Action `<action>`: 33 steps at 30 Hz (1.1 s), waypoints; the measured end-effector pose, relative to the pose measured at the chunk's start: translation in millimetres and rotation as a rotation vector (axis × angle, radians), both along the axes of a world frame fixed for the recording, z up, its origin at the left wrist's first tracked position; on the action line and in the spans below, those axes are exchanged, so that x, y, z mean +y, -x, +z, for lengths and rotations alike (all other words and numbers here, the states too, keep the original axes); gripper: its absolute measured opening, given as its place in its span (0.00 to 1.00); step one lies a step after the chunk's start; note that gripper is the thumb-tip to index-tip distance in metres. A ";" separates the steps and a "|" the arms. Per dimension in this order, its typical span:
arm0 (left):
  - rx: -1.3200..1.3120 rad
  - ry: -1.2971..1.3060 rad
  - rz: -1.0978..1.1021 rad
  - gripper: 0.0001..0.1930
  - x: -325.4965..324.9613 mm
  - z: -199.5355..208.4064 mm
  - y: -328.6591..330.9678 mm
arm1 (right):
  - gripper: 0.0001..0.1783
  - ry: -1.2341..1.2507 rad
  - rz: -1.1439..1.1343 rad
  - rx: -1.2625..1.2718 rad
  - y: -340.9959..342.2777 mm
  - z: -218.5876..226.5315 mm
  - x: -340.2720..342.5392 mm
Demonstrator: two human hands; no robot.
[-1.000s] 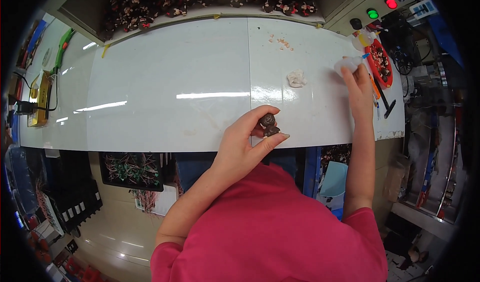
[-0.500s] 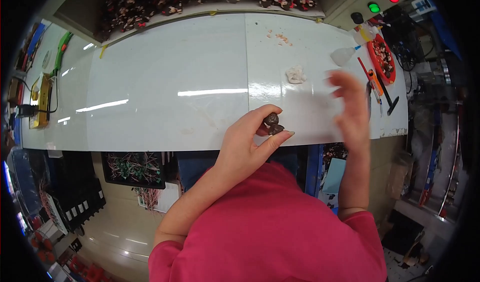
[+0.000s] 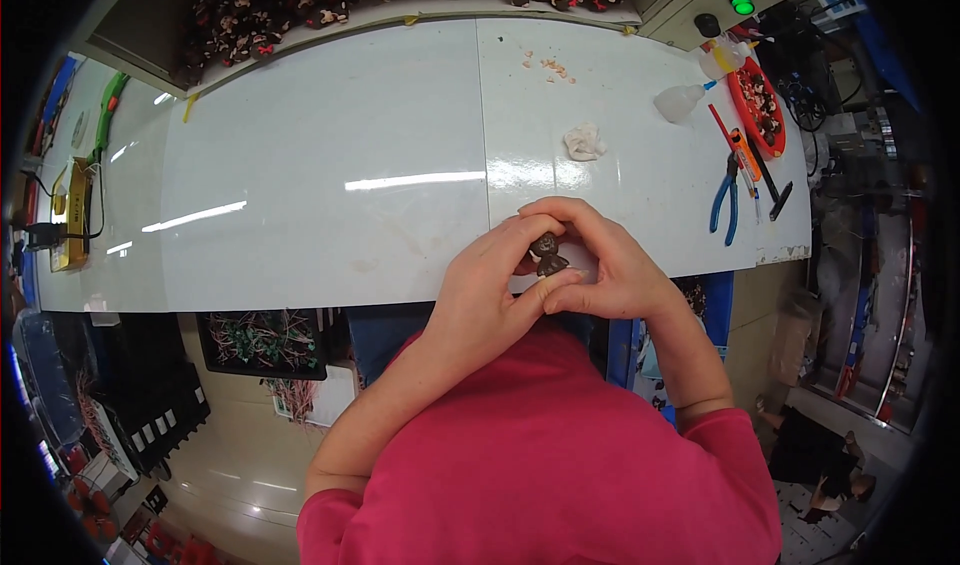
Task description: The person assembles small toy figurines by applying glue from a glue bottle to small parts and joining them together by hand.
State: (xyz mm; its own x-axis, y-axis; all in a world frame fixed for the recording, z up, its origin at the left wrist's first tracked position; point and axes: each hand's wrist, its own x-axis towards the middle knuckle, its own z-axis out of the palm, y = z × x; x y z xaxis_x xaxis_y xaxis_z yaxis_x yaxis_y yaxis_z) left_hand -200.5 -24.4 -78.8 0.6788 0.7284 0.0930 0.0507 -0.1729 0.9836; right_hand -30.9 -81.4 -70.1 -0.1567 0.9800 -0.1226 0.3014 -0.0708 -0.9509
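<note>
A small dark brown figurine [image 3: 547, 252] with a round head is held upright over the near edge of the white table [image 3: 300, 135]. My left hand [image 3: 488, 277] is closed on it from the left, fingers behind and thumb in front. From the right, my right hand [image 3: 618, 265] curves round the same figurine, its fingertips meeting the left fingers at the top and its thumb against the left thumb. The fingers partly hide the figurine's left side and base.
Crumpled white tissue [image 3: 584, 143] lies ahead, with orange scraps [image 3: 553, 69] beyond. At right are blue-handled pliers [image 3: 724, 203], an orange cutter [image 3: 745, 157], a squeeze bottle [image 3: 680, 102] and a red bowl [image 3: 779, 147] of small parts. A shelf [image 3: 400, 27] of figurines spans the back.
My right hand has come in from over the table's right side and closed round the figurine beside my left. The blue-handled pliers, mostly hidden before, now show fully.
</note>
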 end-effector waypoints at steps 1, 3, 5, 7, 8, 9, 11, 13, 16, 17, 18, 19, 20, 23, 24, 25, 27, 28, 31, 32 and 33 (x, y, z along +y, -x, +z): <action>-0.004 0.001 0.000 0.18 0.4 -0.3 0.7 | 0.44 -0.003 -0.004 -0.003 0.7 -0.6 -0.2; 0.005 0.009 -0.009 0.18 0.9 -0.3 1.8 | 0.44 -0.003 -0.010 0.008 1.1 -2.6 -0.8; 0.014 0.014 -0.017 0.18 1.2 0.0 1.5 | 0.44 -0.005 -0.016 0.019 0.8 -2.9 -1.0; 0.017 0.030 -0.027 0.17 1.5 0.1 1.1 | 0.38 -0.042 -0.007 0.031 1.5 -2.1 -0.7; 0.019 0.029 -0.030 0.17 1.0 -0.7 1.1 | 0.38 -0.043 -0.010 0.033 1.8 -2.7 -0.9; 0.016 0.053 -0.032 0.17 1.0 -2.2 1.3 | 0.38 -0.041 -0.020 0.044 2.3 -3.1 -1.0; 0.014 0.073 -0.040 0.17 0.9 -2.4 1.0 | 0.38 -0.043 -0.034 0.055 2.4 -4.2 -1.9; 0.029 0.116 -0.046 0.16 1.6 -1.2 0.0 | 0.37 -0.048 -0.048 0.076 1.6 -5.5 -1.7; 0.012 0.144 -0.039 0.16 5.3 -2.0 -4.3 | 0.36 -0.055 -0.069 0.089 1.3 -5.1 0.5; 0.011 0.140 -0.044 0.16 7.2 -2.1 -5.3 | 0.36 -0.059 -0.073 0.088 1.1 -5.4 1.7; 0.003 0.168 -0.044 0.15 7.3 -2.2 -5.7 | 0.35 -0.072 -0.076 0.094 1.1 -6.5 1.7; -0.004 0.195 -0.044 0.15 8.1 -1.5 -5.8 | 0.35 -0.087 -0.079 0.101 1.2 -6.6 2.6; -0.003 0.189 -0.042 0.15 9.6 0.2 -5.5 | 0.35 -0.093 -0.077 0.102 1.5 -4.4 4.2; 0.024 0.195 -0.016 0.15 8.9 10.3 3.1 | 0.39 0.011 -0.036 0.183 7.9 1.4 5.2; 0.018 0.209 -0.029 0.15 6.3 15.6 5.1 | 0.36 -0.012 -0.067 0.123 9.2 3.0 2.3; 0.020 0.219 -0.030 0.16 5.4 18.5 8.8 | 0.33 -0.041 -0.088 0.074 12.0 1.4 1.4; -0.017 0.206 -0.040 0.17 2.1 18.3 7.6 | 0.35 -0.061 -0.140 0.120 10.7 -4.3 -6.6; -0.033 0.197 -0.048 0.17 1.4 18.0 6.6 | 0.35 -0.043 -0.169 0.161 12.2 -7.4 -9.6; -0.041 0.190 -0.095 0.17 2.2 25.4 0.3 | 0.36 0.013 -0.228 0.198 9.4 4.9 -15.4; -0.012 0.169 -0.064 0.17 -3.1 34.0 2.4 | 0.36 -0.021 -0.206 0.228 10.7 9.7 -16.8; 0.000 0.170 -0.068 0.17 -4.1 35.0 4.1 | 0.36 -0.036 -0.221 0.238 12.7 10.4 -17.9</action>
State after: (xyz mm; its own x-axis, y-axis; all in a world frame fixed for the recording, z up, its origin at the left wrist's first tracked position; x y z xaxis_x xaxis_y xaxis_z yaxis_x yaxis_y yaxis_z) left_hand -204.6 -28.5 -43.8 0.7269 0.6862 -0.0279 0.0449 -0.0069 0.9990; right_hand -43.7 -99.3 -59.7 0.0406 0.9965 -0.0724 0.0516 -0.0745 -0.9959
